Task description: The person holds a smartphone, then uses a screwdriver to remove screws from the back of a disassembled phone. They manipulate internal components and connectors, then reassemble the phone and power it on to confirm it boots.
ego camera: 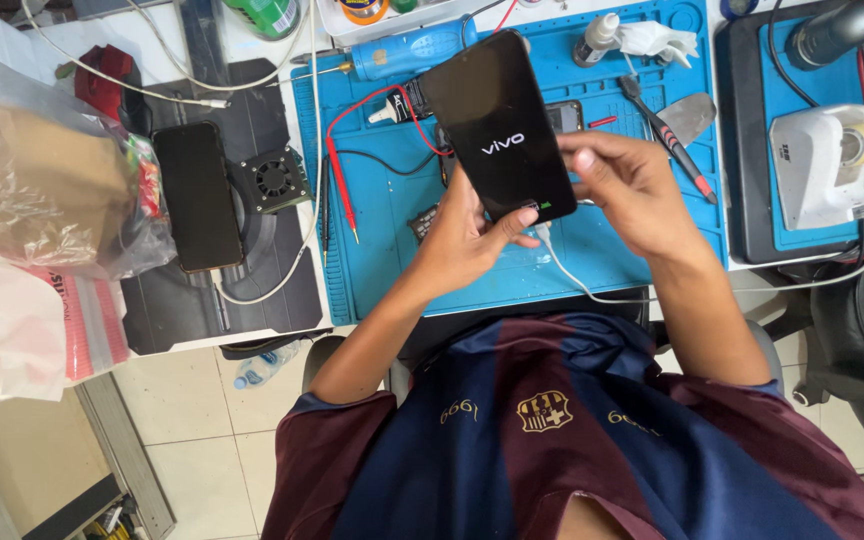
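A black smartphone (497,120) with a lit screen, showing a white logo and a small green mark near its lower end, is held tilted above a blue work mat (382,250). My left hand (467,240) grips its lower end from beneath, thumb on the bottom edge. My right hand (622,190) pinches the phone's right side near the bottom. A white cable (577,282) is plugged into the phone's lower end and trails off to the right across the mat.
A second black phone (197,195) lies on a dark mat at left, beside a small black fan (272,180). Red test leads (337,170), a red-and-black screwdriver (667,135) and a white tape dispenser (827,160) are nearby. Plastic bags (32,200) pile up far left.
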